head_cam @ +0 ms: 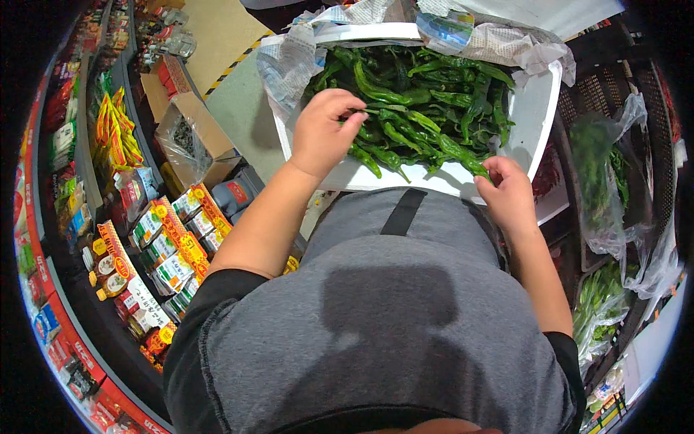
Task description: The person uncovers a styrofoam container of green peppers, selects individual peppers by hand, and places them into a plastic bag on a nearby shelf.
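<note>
A white foam box [534,111] full of long, wrinkled green chili peppers [401,95] stands right in front of my body. My left hand [329,130] reaches over the box's left side, its thumb and forefinger pinched at a thin green pepper stem. At the near right corner, my right hand [507,187] grips the end of a long green pepper [458,152] that slants over the pile. Crumpled newspaper [287,70] lines the box's left and far rims.
Shelves on my left hold bottles [114,282], packets and a cardboard box [200,135]. Dark crates [591,92] at my right carry bagged greens [602,304]. Black-and-yellow tape [233,65] crosses the floor. Part of a person's dark clothing [276,16] shows beyond the box.
</note>
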The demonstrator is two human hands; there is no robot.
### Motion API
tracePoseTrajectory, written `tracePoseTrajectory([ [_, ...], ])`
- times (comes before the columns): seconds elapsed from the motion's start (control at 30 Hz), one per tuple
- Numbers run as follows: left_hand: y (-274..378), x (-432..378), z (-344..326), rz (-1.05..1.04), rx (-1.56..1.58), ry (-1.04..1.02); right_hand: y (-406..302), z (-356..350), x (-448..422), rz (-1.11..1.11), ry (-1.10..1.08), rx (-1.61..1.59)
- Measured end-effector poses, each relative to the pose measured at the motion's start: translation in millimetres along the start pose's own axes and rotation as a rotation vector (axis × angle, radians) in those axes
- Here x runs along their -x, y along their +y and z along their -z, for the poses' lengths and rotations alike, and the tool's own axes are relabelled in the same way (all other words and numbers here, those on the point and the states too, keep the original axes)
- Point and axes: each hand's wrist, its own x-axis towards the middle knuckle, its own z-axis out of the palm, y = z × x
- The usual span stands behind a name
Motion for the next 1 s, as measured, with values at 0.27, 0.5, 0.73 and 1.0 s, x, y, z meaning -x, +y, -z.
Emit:
tracePoseTrajectory([
  [0.27, 2, -31, -41, -0.276, -0.304, -0.268, 7, 2, 3, 0.041, 0.058, -0.127],
  [0.5, 9, -38, -31, -0.351, -0.373, -0.32, 20, 11, 10, 0.061, 0.14, -0.195],
  [0.73, 88, -97, -5, -0.439, 0.113, 0.014, 31, 13, 19, 0.109, 0.194, -0.307],
  [1.0, 121, -198, -99, -0.558, -0.261, -0.171, 34, 43, 32, 0.145, 0.157, -0.523],
])
